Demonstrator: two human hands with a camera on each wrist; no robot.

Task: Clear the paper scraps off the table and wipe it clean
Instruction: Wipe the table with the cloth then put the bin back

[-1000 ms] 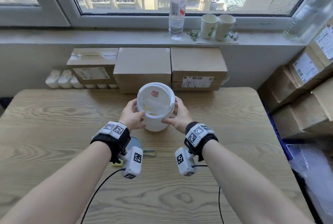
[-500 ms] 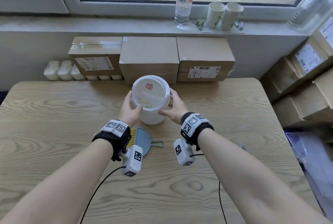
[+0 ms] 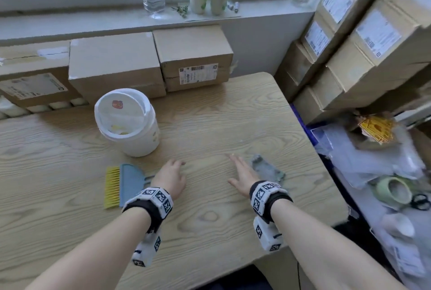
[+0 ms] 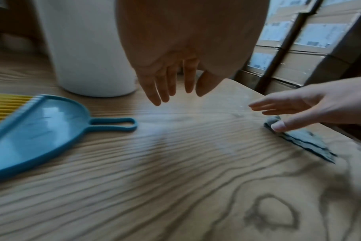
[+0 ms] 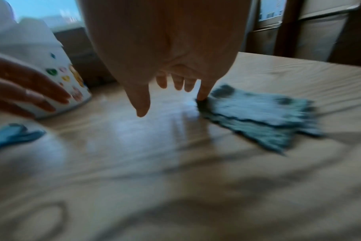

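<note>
Wood-grain table: no paper scraps visible.
White lidded plastic bin: let go since a sec ago, stands at table rear; yellow bits inside.
Blue dustpan w/ yellow brush: idle, left-centre.
L hand: empty, fingers relaxed.
R hand: fingers spread, holding nothing, little finger touching folded grey-blue cloth.
Status: clearing apparently done; wipe next.

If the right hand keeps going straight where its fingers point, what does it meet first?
Probably nothing: the right hand points along bare table, past the grey cloth at its little-finger side. Depth is uncertain.
</note>
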